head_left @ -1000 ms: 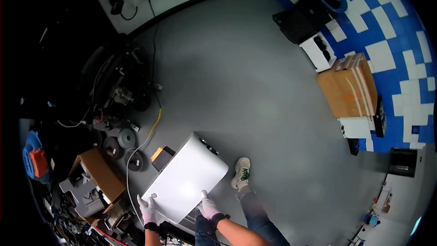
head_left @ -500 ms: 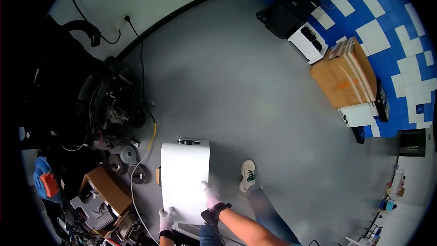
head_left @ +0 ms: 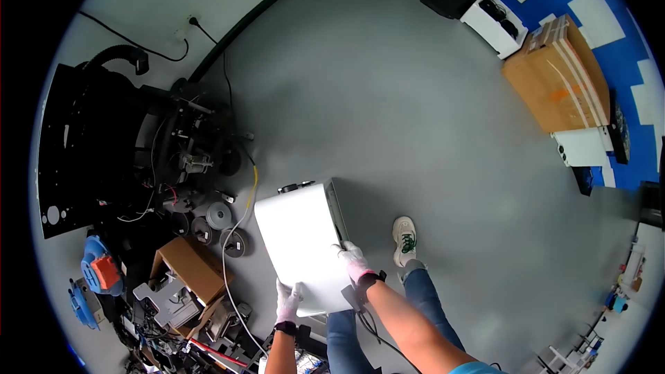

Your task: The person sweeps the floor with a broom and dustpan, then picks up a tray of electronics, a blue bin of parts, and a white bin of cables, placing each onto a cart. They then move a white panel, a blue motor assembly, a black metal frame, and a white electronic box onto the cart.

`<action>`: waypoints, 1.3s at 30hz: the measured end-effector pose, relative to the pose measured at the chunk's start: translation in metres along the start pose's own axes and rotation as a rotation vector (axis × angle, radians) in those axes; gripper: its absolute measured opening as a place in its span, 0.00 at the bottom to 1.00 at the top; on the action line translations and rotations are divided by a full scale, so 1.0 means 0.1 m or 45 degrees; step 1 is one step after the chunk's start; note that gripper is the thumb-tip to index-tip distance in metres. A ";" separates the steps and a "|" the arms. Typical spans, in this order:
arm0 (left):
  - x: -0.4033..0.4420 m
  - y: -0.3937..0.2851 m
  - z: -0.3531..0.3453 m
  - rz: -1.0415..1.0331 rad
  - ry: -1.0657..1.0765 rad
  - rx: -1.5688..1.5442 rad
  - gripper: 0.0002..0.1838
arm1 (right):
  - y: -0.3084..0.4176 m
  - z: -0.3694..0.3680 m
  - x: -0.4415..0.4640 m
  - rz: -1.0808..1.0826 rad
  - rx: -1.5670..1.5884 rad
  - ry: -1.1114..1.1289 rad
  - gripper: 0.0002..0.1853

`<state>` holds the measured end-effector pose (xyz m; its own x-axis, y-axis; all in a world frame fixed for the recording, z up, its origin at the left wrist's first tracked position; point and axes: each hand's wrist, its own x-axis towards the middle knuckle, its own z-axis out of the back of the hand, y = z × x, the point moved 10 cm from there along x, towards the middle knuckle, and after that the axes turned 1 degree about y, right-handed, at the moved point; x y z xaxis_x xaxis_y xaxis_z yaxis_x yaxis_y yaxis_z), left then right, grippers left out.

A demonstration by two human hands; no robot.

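Observation:
A large white box-like case (head_left: 301, 235) with rounded edges is tilted in front of my legs, with a black fitting on its far end and a dark slot along its right side. My left hand (head_left: 287, 303), in a white glove, grips its near left edge, thumb on the top. My right hand (head_left: 355, 263), gloved too, holds the right edge, fingers curled over the side. Both wrists carry black bands, and a dark device with a cable hangs by the right one. The underside of the case is hidden.
On the left are a black machine (head_left: 104, 145), several spools (head_left: 219, 216), an open cardboard box (head_left: 190, 270) with parts, and a grey-yellow cable (head_left: 251, 190) on the floor. A large taped carton (head_left: 557, 83) stands at the far right. My shoe (head_left: 404, 241) is right of the case.
The case has turned and tilted so its right side shows. Both hands moved right and slightly up in view with it. My right hand went from the top to the side edge.

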<state>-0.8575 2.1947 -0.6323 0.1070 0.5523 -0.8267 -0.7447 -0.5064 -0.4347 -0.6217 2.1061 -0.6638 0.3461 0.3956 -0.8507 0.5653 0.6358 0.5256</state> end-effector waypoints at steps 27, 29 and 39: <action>0.42 -0.86 -0.90 0.193 0.048 -0.544 0.20 | 0.64 1.45 0.71 0.178 -1.064 0.177 0.29; 0.34 -1.05 -1.33 0.166 0.107 -0.573 0.19 | 0.92 1.93 0.75 0.208 -1.192 0.162 0.31; 0.29 -3.32 -4.00 -0.201 0.456 -0.214 0.29 | 1.66 5.08 0.84 -0.112 -1.082 -0.170 0.30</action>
<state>-0.3441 2.1138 -0.6545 0.4552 0.3820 -0.8042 -0.5861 -0.5514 -0.5937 -0.1181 1.9082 -0.6500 0.4428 0.2743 -0.8536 -0.1388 0.9616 0.2370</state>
